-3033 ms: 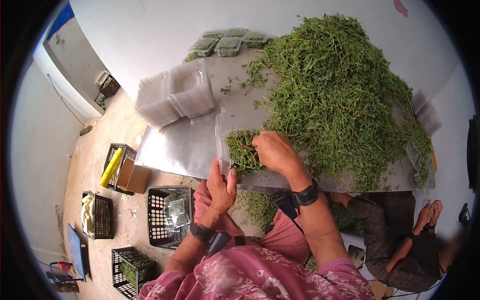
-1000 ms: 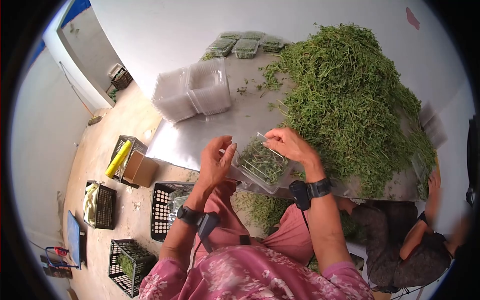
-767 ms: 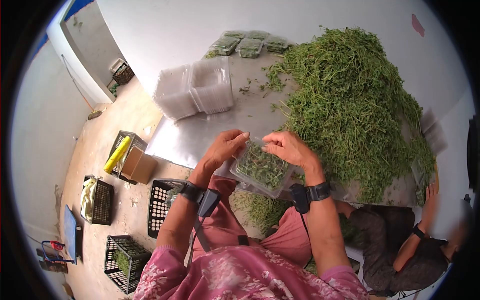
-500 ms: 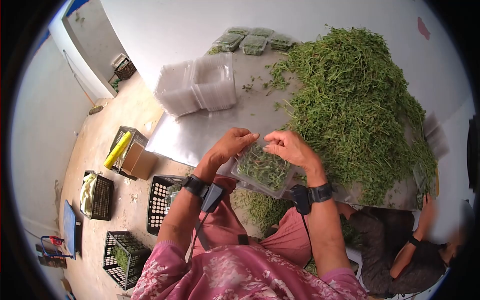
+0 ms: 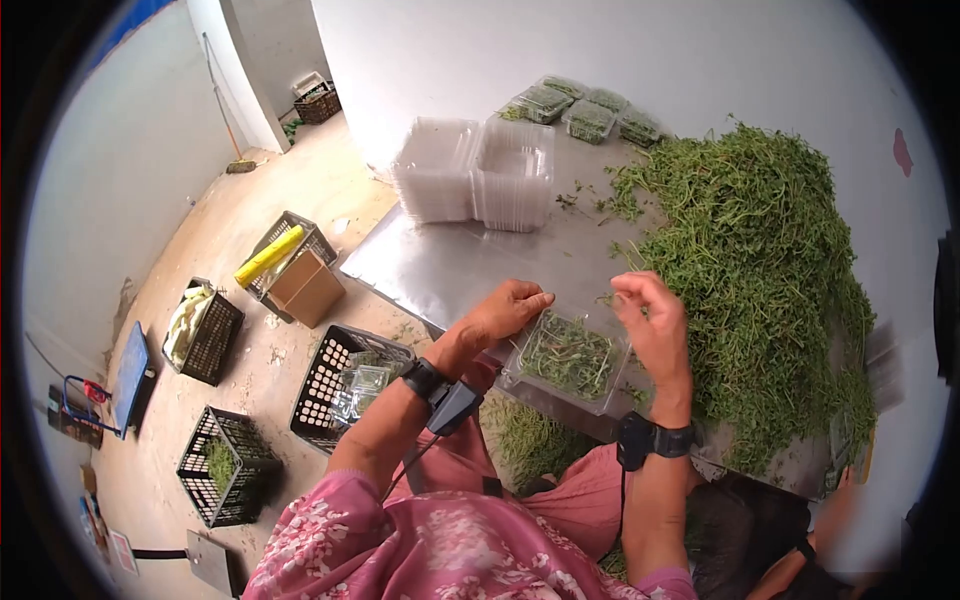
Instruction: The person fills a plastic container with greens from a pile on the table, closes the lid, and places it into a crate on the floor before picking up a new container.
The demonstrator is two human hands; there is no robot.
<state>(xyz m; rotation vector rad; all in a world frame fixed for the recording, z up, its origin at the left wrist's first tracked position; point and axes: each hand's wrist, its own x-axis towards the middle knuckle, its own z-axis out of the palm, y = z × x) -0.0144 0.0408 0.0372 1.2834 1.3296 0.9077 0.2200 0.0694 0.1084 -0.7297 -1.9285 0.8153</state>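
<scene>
Below left hand [image 5: 512, 308], packed clamshell [image 5: 567, 358].

Okay, so the table [image 5: 430, 255] is smooth metal with a soft shine, brightest toward its left corner. The tubs [image 5: 512, 200] near the far edge are clear, thin, glossy plastic, and the box [image 5: 555, 393] at the near edge looks the same. Crates [image 5: 322, 380] are dark plastic, more matt. The roll [image 5: 270, 255] seems smooth and slightly shiny. Carton [image 5: 310, 288] is matt brown cardboard. Shirt [image 5: 460, 540] and pants [image 5: 570, 490] are soft-looking cloth, and the wall [image 5: 640, 60] looks smooth and matt.
</scene>
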